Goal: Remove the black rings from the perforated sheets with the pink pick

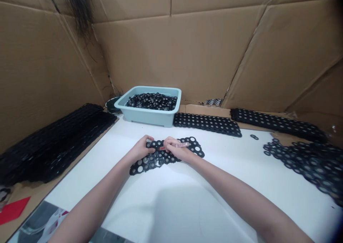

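R. hand [175,150]: grip closed round a thin pinkish stick [184,144], held pen-wise, slanting low over the mat; its reddish end points toward the L. hand. L. hand [140,150]: thumb & fingers at the far L. part of the mat, thumb lying on top; whether this grip is pinched tight or merely resting, can't tell.

Black mat [168,159], i.e. a short strip of joined rings w/ round holes, lies flat under both hands, approx. mid-table, running obliquely from near L. to far R.; a glossy patch shows nr. its centre, detail too blurred to read. White table [128,200] carries it.

Beyond the hands: pale blue basin [150,119], far side of table, part-filled w/ loose black rings [151,101]. Just R. of basin, a longer black strip [207,123], same holed pattern. Farther R., a second strip [278,123] by the wall; btwn the two & nearer, a small pair of rings [254,137]. R. edge: spread heap of ring pieces [308,161].

L. side: long dark pile [59,139] along the table edge; nearer, a red sheet [13,211] & a plastic bag [55,223]. Surround: brown cardboard walls [200,57]; black strands [79,7] hang upper L.
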A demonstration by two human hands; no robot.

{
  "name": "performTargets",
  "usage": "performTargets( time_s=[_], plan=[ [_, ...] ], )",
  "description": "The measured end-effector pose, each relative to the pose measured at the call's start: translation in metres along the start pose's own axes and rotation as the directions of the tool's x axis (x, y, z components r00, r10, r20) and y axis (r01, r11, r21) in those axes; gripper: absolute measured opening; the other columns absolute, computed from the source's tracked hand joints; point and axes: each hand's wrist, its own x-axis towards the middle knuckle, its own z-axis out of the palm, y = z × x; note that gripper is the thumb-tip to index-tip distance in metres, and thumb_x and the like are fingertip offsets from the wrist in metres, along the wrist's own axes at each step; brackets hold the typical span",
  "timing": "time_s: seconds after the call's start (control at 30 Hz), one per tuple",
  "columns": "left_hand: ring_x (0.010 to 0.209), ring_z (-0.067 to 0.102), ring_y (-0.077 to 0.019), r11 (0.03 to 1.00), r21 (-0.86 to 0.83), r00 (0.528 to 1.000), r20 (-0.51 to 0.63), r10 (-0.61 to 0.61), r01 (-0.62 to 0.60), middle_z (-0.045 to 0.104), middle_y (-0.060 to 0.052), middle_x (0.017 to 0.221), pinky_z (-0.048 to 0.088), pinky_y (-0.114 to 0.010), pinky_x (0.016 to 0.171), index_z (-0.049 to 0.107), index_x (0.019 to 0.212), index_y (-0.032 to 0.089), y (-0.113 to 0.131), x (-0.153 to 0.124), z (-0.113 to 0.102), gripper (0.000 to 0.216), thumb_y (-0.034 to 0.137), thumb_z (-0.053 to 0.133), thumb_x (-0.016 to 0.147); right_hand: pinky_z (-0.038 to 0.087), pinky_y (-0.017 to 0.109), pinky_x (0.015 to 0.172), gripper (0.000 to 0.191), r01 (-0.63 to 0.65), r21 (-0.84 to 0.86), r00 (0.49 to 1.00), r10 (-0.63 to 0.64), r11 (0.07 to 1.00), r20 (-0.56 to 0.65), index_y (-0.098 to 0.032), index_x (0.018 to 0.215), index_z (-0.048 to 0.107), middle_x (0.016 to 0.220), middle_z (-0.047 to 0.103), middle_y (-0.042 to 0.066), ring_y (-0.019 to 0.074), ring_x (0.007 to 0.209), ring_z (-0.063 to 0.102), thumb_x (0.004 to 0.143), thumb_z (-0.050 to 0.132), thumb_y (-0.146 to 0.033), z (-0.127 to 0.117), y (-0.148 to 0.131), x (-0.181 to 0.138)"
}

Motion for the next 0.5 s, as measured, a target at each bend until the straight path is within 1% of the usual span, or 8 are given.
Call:
performTargets(
  time_s=[0.07, 0.17, 0.27, 0.33, 0.4, 0.5],
  plan=[
    [0.084, 0.056, -0.0195, 1.0, -0.01, 0.999, -0.039, -0.027, 0.027, 0.059, -0.005, 0.096, 0.043, -0.03, 0.074, 0.05, 0.1, 0.017, 0.002, -0.001, 0.002, 0.04, 0.023, 0.057, 0.061, 0.039, 0.03, 0.072, 0.024, 0.017, -0.032, 1.0, -0.017, 0.999, -0.011, -0.019, 0.056, 0.042, 0.079, 0.047, 0.001, 0.0129, 0.072, 0.048, 0.079, 0.036, -0.021, 0.003, -0.002, -0.001],
    [0.094, 0.055, -0.021, 0.999, -0.021, 0.996, -0.077, -0.043, 0.041, 0.06, -0.008, 0.103, 0.04, -0.03, 0.083, 0.053, 0.098, 0.015, 0.009, -0.007, 0.007, 0.035, 0.02, 0.055, 0.063, 0.039, 0.028, 0.071, 0.022, 0.104, -0.137, 0.994, -0.106, 0.985, -0.009, -0.019, 0.06, 0.039, 0.078, 0.043, 0.001, 0.0117, 0.071, 0.046, 0.081, 0.036, -0.02, 0.012, -0.005, -0.005],
    [0.094, 0.056, -0.0212, 0.997, -0.079, 0.999, -0.032, -0.02, 0.017, 0.062, -0.008, 0.101, 0.04, -0.03, 0.084, 0.055, 0.096, 0.014, 0.017, -0.012, 0.009, 0.031, 0.02, 0.052, 0.065, 0.038, 0.027, 0.071, 0.02, 0.194, -0.215, 0.98, -0.199, 0.957, -0.003, -0.019, 0.063, 0.038, 0.079, 0.042, 0.001, 0.0116, 0.072, 0.044, 0.083, 0.034, -0.019, 0.018, -0.009, -0.008],
    [0.095, 0.056, -0.0212, 0.993, -0.118, 1.0, -0.007, 0.016, -0.016, 0.061, -0.008, 0.103, 0.04, -0.031, 0.085, 0.052, 0.099, 0.012, 0.019, -0.014, 0.007, 0.034, 0.022, 0.05, 0.067, 0.037, 0.027, 0.072, 0.02, 0.217, -0.22, 0.974, -0.226, 0.951, -0.015, -0.019, 0.064, 0.038, 0.079, 0.042, 0.001, 0.0118, 0.072, 0.044, 0.083, 0.034, -0.019, 0.018, -0.011, -0.008],
    [0.096, 0.055, -0.0214, 0.993, -0.107, 0.998, 0.021, 0.057, -0.054, 0.059, -0.009, 0.106, 0.041, -0.032, 0.085, 0.046, 0.108, 0.012, 0.018, -0.015, 0.002, 0.043, 0.023, 0.051, 0.067, 0.037, 0.027, 0.071, 0.021, 0.185, -0.181, 0.98, -0.195, 0.966, -0.036, -0.019, 0.063, 0.039, 0.078, 0.042, 0.001, 0.0118, 0.072, 0.045, 0.083, 0.035, -0.021, 0.015, -0.012, -0.006],
    [0.097, 0.053, -0.0226, 0.993, -0.022, 0.989, 0.093, 0.116, -0.115, 0.056, -0.01, 0.109, 0.04, -0.034, 0.086, 0.039, 0.116, 0.013, 0.013, -0.012, -0.005, 0.056, 0.021, 0.053, 0.063, 0.038, 0.027, 0.068, 0.024, 0.054, -0.06, 0.992, -0.06, 0.997, -0.107, -0.018, 0.057, 0.04, 0.074, 0.045, 0.0, 0.0115, 0.068, 0.047, 0.08, 0.038, -0.021, 0.007, -0.009, -0.002]
  ],
)
